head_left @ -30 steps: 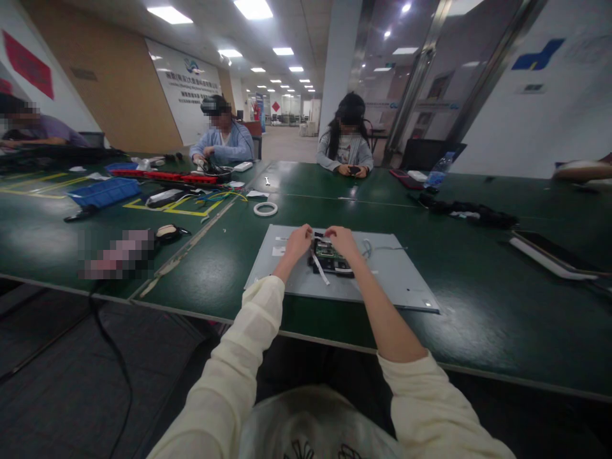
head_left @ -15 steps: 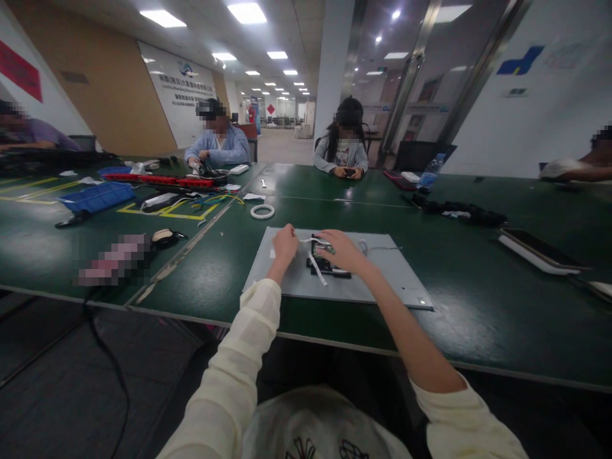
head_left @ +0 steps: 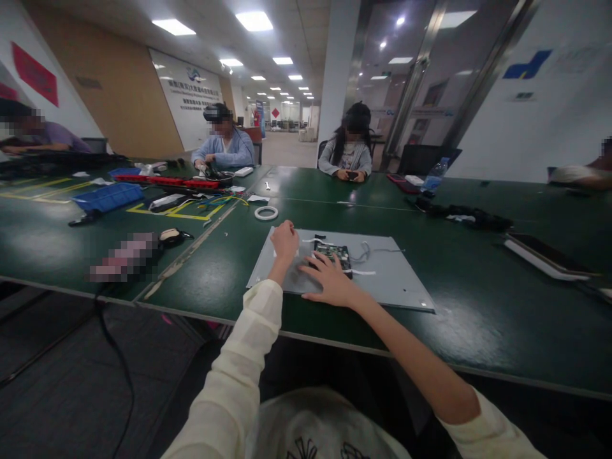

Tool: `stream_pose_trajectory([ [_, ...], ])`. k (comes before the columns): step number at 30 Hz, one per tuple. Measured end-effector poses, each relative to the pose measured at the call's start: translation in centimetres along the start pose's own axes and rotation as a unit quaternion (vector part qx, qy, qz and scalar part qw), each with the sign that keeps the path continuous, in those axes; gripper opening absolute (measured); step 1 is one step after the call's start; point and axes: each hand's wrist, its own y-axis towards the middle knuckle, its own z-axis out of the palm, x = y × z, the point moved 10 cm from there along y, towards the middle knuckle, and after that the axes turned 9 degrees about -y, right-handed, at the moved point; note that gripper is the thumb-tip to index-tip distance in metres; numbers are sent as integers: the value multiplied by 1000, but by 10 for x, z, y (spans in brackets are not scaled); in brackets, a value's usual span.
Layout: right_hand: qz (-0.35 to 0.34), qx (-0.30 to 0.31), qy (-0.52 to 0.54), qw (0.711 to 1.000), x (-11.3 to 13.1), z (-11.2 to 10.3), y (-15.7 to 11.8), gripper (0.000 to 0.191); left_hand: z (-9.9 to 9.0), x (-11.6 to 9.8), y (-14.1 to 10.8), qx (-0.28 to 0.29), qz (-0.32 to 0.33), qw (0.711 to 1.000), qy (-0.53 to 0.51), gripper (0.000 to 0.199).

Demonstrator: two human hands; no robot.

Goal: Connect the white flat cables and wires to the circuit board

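Right hand fans wide at a circuit board; left hand bunches narrow by a white strip.

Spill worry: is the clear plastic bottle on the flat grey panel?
No, the bottle is on the green table, apart from the panel.

Office-like workspace: ceiling light panels, lettered wall sign, people wearing headgear at green tables.
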Motion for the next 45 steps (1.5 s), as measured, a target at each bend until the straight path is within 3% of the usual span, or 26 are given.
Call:
stream_pose_trajectory([
  [6,69,-5,0,998,-27,13,17,69,-1,1,-1,-2,14,1000,4,23],
  [13,226,-15,-14,974,-90,27,42,66,3,4,-1,3,15,1000,0,20],
  [22,358,-17,-30,933,-151,33,36,66,8,2,-6,35,20,999,9,18],
  [32,503,-24,-66,861,-216,26,-27,66,21,8,-7,65,20,997,22,14],
  [39,613,-29,-72,786,-277,23,-91,70,24,3,-8,71,46,995,49,14],
  [45,682,-20,-63,729,-318,25,-135,74,20,-3,-9,45,75,994,70,15],
])
